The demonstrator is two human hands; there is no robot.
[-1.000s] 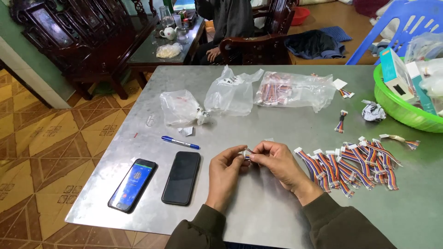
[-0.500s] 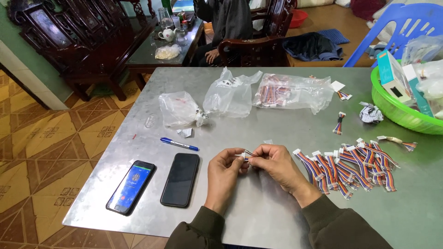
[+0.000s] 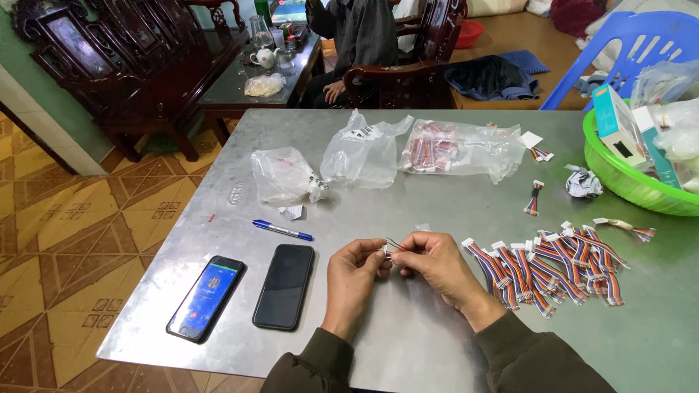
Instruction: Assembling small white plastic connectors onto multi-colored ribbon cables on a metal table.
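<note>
My left hand (image 3: 354, 276) and my right hand (image 3: 435, 263) meet over the grey metal table (image 3: 408, 342). Together they pinch a small wire connector (image 3: 389, 249) with a white plug and thin coloured wires between the fingertips. To the right of my right hand lies a row of several rainbow ribbon cables (image 3: 553, 262) with white plugs. Both my sleeves are dark olive.
Two phones (image 3: 284, 285) (image 3: 206, 297) and a blue pen (image 3: 282, 230) lie left of my hands. Three clear plastic bags (image 3: 364, 153) sit further back. A green basket (image 3: 619, 175) with boxes stands at the right edge. A seated person (image 3: 364, 36) is beyond the table.
My hands stay in place; the fingers shift slightly on the small connector. The view has tilted a little.
</note>
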